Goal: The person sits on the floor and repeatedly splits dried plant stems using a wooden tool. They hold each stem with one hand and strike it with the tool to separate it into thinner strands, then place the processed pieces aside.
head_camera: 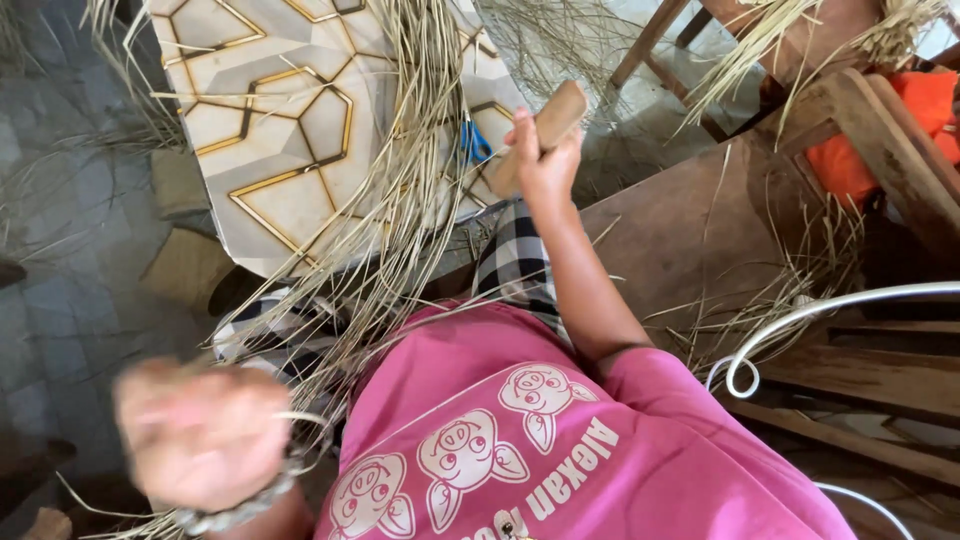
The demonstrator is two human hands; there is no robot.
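Note:
My right hand (545, 160) is raised at the top centre, shut on a short light wooden block (540, 135) that sticks out above and below the fist. Low on the left, my left hand (200, 435) is blurred and closed in a fist, with a beaded bracelet (235, 512) at the wrist. A bundle of pale dry straw strands (390, 230) runs from that fist up across my lap. The strands lie over a white panel (280, 130) with gold hexagon lines. I wear a pink shirt (560, 450) and a black-and-white checked cloth (515, 260).
A brown wooden bench (700, 230) with loose straw on it stands to the right. An orange cloth (925, 120) lies on wooden furniture at the far right. A curved white metal rod (800, 320) crosses the right side. A small blue object (475, 145) sits by the panel. Grey tiled floor (70, 250) is on the left.

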